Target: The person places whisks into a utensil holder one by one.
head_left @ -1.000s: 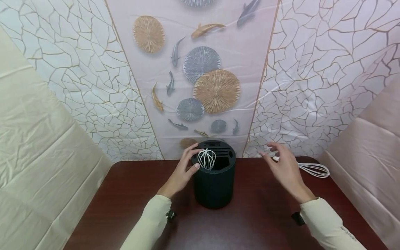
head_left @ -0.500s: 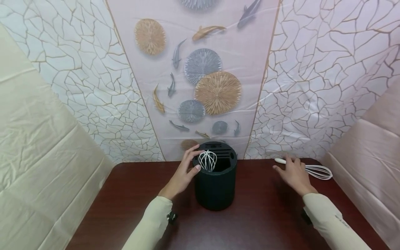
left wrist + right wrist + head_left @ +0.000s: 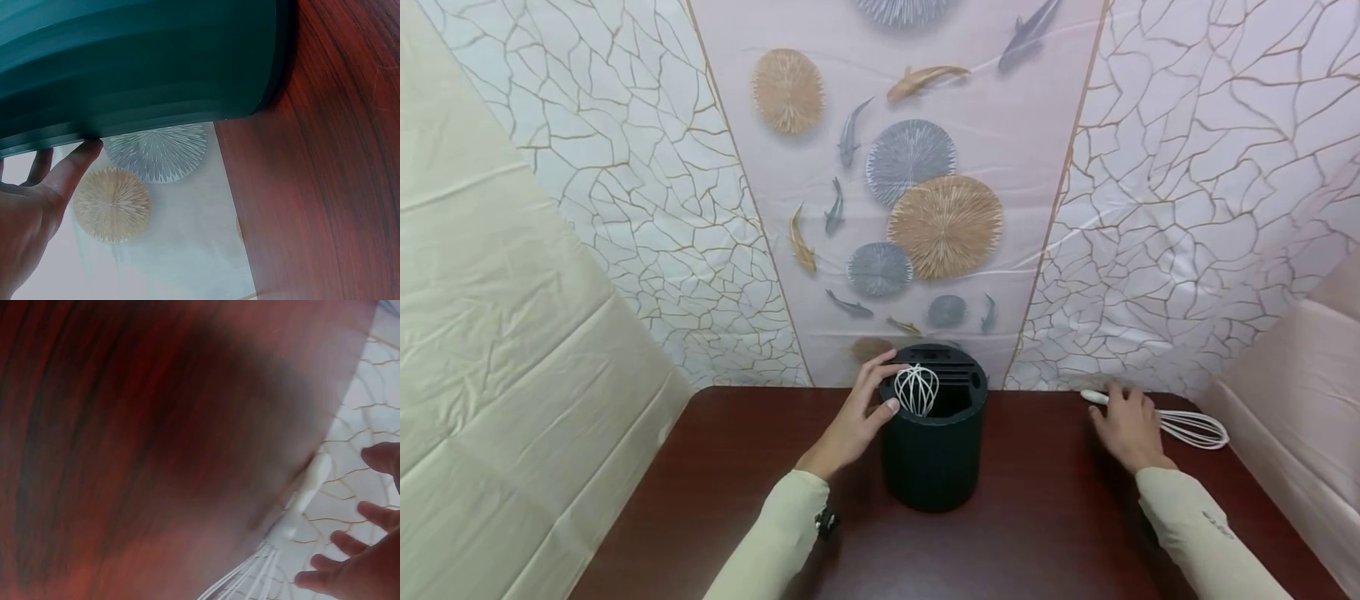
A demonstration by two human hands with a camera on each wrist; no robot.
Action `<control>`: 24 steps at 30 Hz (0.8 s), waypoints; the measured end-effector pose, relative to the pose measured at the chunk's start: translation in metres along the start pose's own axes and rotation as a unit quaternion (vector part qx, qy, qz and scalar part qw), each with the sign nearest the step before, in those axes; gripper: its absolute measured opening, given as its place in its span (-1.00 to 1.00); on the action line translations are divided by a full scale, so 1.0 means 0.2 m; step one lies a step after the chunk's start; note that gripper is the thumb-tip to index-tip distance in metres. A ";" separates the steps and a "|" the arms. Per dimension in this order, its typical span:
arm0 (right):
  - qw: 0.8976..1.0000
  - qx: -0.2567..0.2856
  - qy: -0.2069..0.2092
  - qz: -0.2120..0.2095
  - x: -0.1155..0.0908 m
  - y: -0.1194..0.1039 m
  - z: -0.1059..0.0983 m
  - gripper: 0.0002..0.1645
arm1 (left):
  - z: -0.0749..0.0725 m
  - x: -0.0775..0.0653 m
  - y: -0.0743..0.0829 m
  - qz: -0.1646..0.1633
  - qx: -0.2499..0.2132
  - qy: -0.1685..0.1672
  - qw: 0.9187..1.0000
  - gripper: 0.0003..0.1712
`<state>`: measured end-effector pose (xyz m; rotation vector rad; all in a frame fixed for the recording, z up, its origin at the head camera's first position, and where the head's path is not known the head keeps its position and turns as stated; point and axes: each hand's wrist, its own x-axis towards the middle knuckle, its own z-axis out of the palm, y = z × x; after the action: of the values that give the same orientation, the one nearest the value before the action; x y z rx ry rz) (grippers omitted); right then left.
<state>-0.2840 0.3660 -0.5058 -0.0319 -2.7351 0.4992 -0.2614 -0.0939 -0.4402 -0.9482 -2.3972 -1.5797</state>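
A dark green round utensil holder (image 3: 931, 467) with a slotted top stands at mid-table. Out of its opening show the white wire loops of one whisk (image 3: 917, 392); the rest of it is hidden inside. My left hand (image 3: 853, 419) rests against the holder's left side, thumb and fingers spread along the rim; fingertips touch the wall in the left wrist view. At the right back edge lies a second white whisk (image 3: 1094, 397), handle pointing left. Over its handle is my right hand (image 3: 1129, 431); the right wrist view shows those fingers spread and apart from the whisk.
Beneath everything is a dark red wood-grain table (image 3: 737, 483). A patterned cloth backdrop (image 3: 700, 250) rises right behind its back edge. Cream cloth walls slant in at the left (image 3: 550, 400) and right (image 3: 1292, 392).
My right hand has moved right and down toward the table, over the handle of the lying whisk. The left hand stays at the holder. The head view has shifted slightly.
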 end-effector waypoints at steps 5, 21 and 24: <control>1.000 -0.023 0.004 0.001 0.01 0.07 0.03 -0.46 | 0.01 0.01 0.01 0.002 -0.006 -0.009 1.000 -0.40; 0.995 -0.086 -0.040 -0.013 -0.01 0.11 0.10 -0.61 | -0.01 -0.02 0.01 0.006 -0.015 -0.003 1.000 -0.43; 0.993 -0.099 -0.051 -0.035 -0.02 0.12 0.08 -0.63 | -0.01 -0.01 0.01 0.006 -0.015 -0.004 1.000 -0.43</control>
<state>-0.2873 0.3832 -0.5299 0.0392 -2.8643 0.2154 -0.2590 -0.0958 -0.4389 -0.9732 -2.3753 -1.6146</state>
